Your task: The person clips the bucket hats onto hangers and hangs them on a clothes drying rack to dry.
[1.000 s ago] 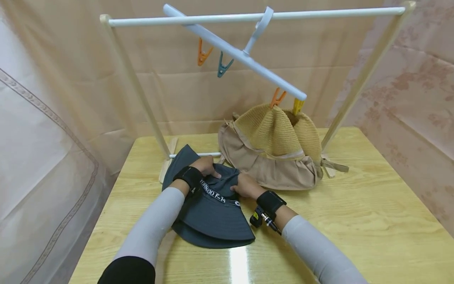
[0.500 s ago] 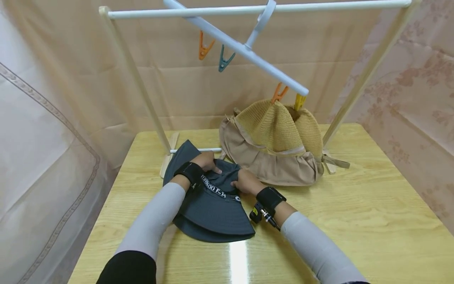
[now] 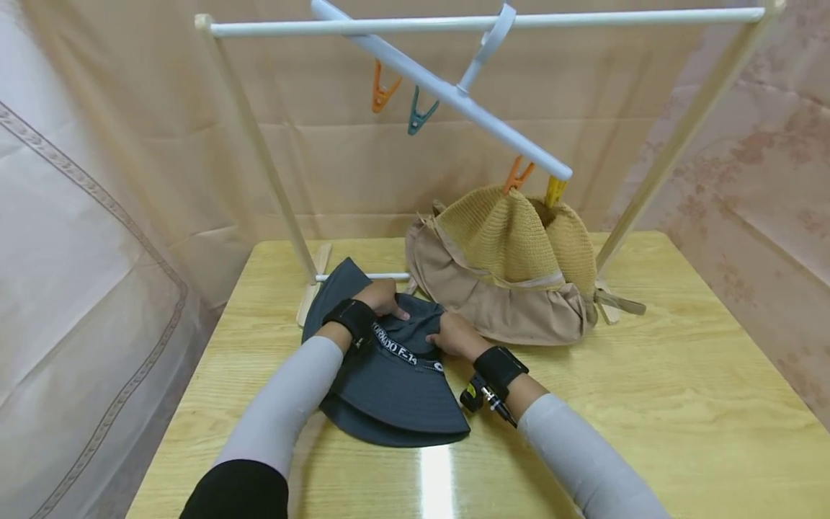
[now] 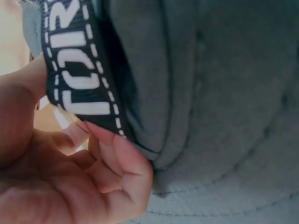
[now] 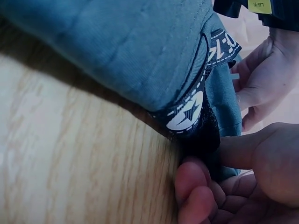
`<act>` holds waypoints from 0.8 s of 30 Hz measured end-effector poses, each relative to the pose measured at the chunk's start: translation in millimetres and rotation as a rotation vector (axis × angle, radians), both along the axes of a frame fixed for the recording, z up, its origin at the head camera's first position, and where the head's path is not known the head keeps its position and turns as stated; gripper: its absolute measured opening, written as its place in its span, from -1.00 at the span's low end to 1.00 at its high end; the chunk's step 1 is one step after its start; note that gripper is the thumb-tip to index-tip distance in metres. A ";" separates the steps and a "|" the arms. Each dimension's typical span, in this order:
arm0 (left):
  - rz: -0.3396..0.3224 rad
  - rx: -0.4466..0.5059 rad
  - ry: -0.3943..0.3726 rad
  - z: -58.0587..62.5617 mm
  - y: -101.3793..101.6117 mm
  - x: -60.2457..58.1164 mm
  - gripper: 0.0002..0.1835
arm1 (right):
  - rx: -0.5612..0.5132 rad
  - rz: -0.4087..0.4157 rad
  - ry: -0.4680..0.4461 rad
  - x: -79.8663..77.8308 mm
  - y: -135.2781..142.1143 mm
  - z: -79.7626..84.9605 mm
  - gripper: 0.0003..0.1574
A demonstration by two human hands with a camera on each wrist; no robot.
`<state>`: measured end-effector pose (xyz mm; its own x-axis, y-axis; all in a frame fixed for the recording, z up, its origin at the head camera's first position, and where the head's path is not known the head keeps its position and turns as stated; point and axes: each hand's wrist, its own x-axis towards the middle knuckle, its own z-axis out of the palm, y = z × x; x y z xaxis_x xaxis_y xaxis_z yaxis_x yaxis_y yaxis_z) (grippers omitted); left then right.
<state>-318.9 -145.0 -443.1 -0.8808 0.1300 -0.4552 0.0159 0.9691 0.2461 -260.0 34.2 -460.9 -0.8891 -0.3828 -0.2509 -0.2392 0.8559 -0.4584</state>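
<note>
A dark grey-blue bucket hat lies partly folded on the table, its brim toward me. Round its crown runs a black band with white lettering. My left hand grips the crown from the left, and in the left wrist view its curled fingers meet the band's edge. From the right, my right hand pinches the side of the crown. Its thumb and curled fingertips sit beside the band's star mark in the right wrist view. Some fingertips are hidden behind the fabric.
Behind, a white rail on wooden posts carries a tilted hanger. An orange clip and a yellow clip hold a tan sun hat. Another orange clip and a teal clip hang at its left.
The head view has shifted slightly. Both hands keep their hold on the bucket hat, with almost no movement.
</note>
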 end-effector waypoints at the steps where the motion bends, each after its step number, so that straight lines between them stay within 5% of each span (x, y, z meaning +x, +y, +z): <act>1: -0.002 -0.001 0.004 -1.0 0.6 0.6 -0.39 | -0.003 -0.006 -0.001 0.8 0.7 -1.1 -0.64; 9: 0.023 -0.023 -0.019 -8.8 1.3 7.1 -0.36 | -0.026 0.000 -0.020 8.3 2.3 -8.6 -0.67; 24: 0.043 -0.008 0.003 -3.9 2.2 2.8 -0.36 | -0.082 -0.032 -0.075 -0.5 5.0 -4.8 -0.57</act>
